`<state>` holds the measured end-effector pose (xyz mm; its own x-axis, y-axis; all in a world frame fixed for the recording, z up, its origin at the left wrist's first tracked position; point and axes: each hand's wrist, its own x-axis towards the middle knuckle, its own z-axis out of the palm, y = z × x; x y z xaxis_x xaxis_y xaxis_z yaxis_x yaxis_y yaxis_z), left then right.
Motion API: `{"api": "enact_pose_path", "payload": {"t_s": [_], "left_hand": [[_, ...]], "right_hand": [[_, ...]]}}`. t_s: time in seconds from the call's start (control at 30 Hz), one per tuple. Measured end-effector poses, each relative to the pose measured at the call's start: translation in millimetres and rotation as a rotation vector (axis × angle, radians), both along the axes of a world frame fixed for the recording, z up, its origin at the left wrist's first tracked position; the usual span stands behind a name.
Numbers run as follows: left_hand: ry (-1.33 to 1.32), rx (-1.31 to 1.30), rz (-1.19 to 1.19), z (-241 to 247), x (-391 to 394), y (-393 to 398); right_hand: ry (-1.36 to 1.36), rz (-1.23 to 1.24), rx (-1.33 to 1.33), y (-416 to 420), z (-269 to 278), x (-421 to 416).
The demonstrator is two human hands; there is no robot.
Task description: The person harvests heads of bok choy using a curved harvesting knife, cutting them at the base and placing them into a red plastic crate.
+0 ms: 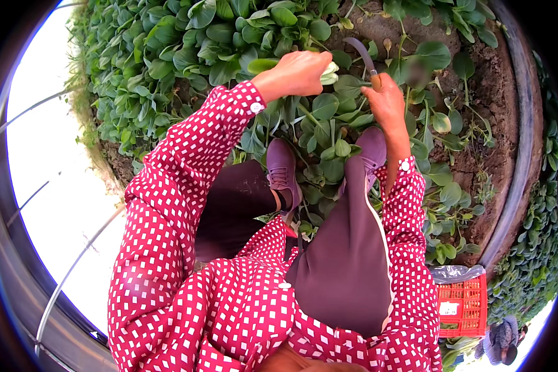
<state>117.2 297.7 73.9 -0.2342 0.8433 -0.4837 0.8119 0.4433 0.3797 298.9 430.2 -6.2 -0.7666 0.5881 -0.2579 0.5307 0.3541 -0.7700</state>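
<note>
My left hand is closed around a leafy green, whose pale cut stem ends stick out on the right and a green leaf on the left. In my right hand is the wooden handle of a sickle; its curved metal blade points up and to the left, apart from the greens in my left hand. Loose leafy greens lie on the soil below both hands, around my purple shoes. Dense, rooted leafy plants grow at the upper left.
A black hose or pipe runs along the soil at the right. At the lower right stands a red plastic crate with a clear plastic liner. Another person is beyond it. Curved metal poles stand at the left.
</note>
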Motion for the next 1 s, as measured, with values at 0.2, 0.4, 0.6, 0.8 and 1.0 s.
{"api": "enact_pose_path", "payload": {"t_s": [0.2,0.4,0.6,0.8,1.0], "left_hand": [[0.444,-0.197,-0.100,-12,-32,9],[0.490,-0.119,-0.155,-12,-42,-20],[0.502,-0.085,-0.145,-15,-50,-36],[0.461,-0.035,-0.087,-17,-56,-39],[0.399,0.076,-0.008,-8,-55,-42]], "right_hand": [[-0.058,-0.003,-0.239,-24,-21,-58],[-0.072,0.052,-0.169,-35,-48,-92],[-0.146,0.059,-0.146,-35,-47,-109],[-0.121,0.204,-0.142,-24,-49,-119],[-0.117,0.110,-0.128,-21,-49,-95]]}}
